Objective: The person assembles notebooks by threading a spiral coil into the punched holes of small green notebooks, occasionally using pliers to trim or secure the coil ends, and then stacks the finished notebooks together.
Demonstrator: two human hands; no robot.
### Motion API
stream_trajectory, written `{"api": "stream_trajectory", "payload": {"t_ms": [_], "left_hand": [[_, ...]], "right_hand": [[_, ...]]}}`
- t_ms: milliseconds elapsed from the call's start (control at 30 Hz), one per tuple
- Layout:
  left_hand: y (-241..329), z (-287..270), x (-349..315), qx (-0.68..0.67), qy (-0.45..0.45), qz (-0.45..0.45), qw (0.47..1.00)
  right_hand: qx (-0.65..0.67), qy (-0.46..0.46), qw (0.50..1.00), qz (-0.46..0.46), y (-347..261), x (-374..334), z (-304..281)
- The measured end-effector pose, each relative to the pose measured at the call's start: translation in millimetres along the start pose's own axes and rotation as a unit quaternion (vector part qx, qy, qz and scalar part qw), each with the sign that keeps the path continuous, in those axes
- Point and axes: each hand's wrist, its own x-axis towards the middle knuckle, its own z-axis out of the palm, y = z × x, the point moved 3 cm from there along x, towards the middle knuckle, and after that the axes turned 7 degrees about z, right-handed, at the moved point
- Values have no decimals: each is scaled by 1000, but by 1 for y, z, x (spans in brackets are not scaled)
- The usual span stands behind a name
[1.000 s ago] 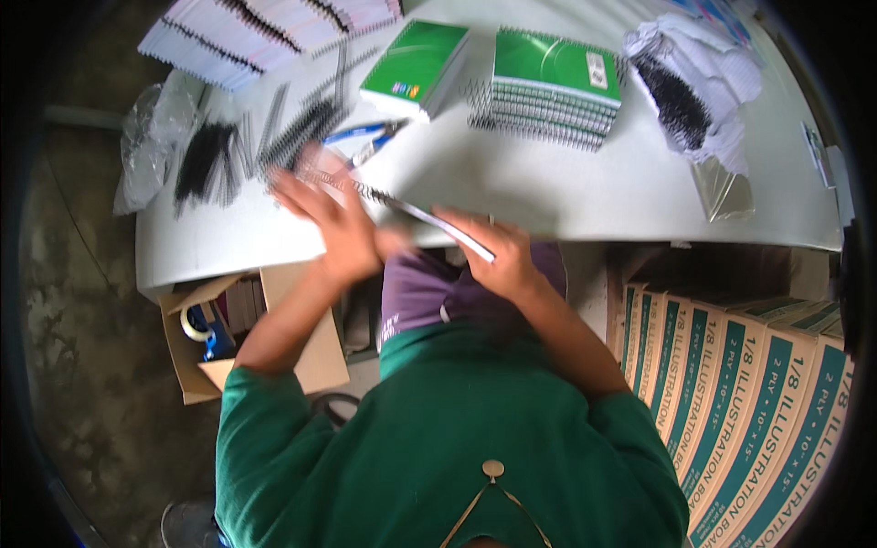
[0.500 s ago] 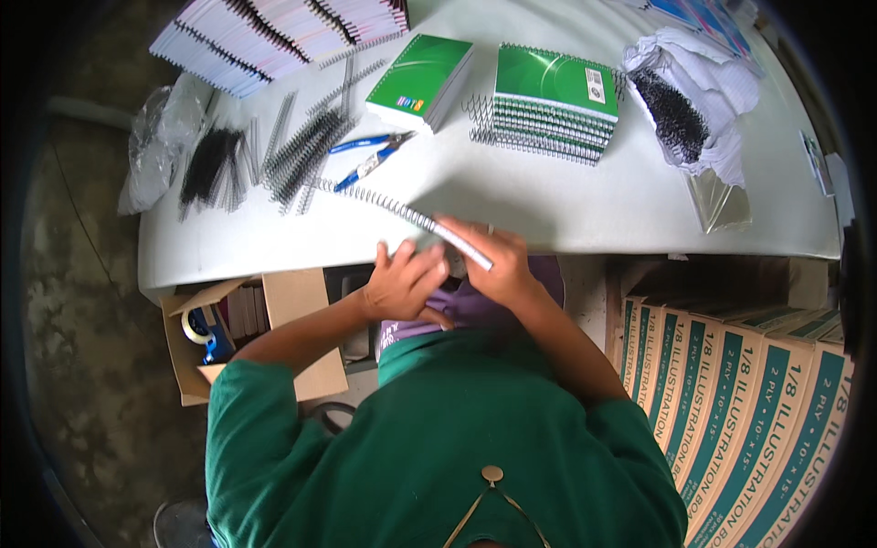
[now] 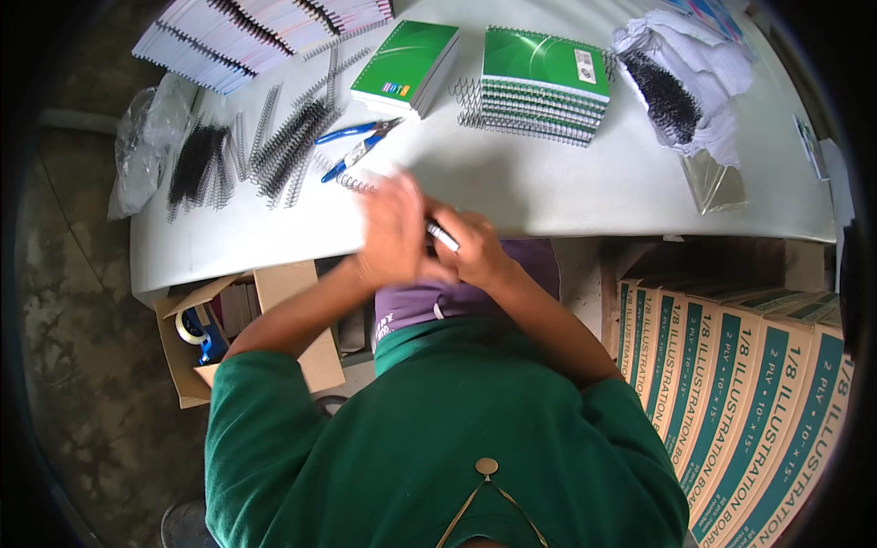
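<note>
In front of my waist, my right hand (image 3: pixel 477 250) is closed on a thin notebook (image 3: pixel 444 237), seen nearly edge-on. A dark wire coil (image 3: pixel 354 183) sticks out beyond its far left end, and my left hand covers the stretch between. My left hand (image 3: pixel 391 233) is blurred, flat and with fingers stretched out, against or just over the notebook's spine; exact contact cannot be made out. Farther off lie blue-handled cutting pliers (image 3: pixel 352 157), partly open, and a pile of loose coils (image 3: pixel 290 151).
Green notebooks (image 3: pixel 406 62) lie beyond the pliers, with a coiled stack (image 3: pixel 544 110) to their right. More coils lie in white wrapping (image 3: pixel 662 96) and at left (image 3: pixel 201 164). Bound books (image 3: pixel 228 46) stand far left. Cartons (image 3: pixel 731 365) and an open box (image 3: pixel 297 315) sit below the table edge.
My left hand has swung up and away from me, from beside the notebook's spine to across the coil. The right hand and notebook have shifted slightly left. The whole view has moved a little.
</note>
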Motion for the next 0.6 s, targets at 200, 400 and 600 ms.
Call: {"api": "stream_trajectory", "payload": {"t_ms": [200,400,600], "left_hand": [[-12,-3,9,96,35,-2,995],[22,-25,47,7,-45,-22,999],[-3,-49,98,-122,-179,-21,976]], "right_hand": [[41,-76,995,46,5,7,8],[136,-28,979,152,10,13,-9],[132,4,981,145,15,19,-7]]}}
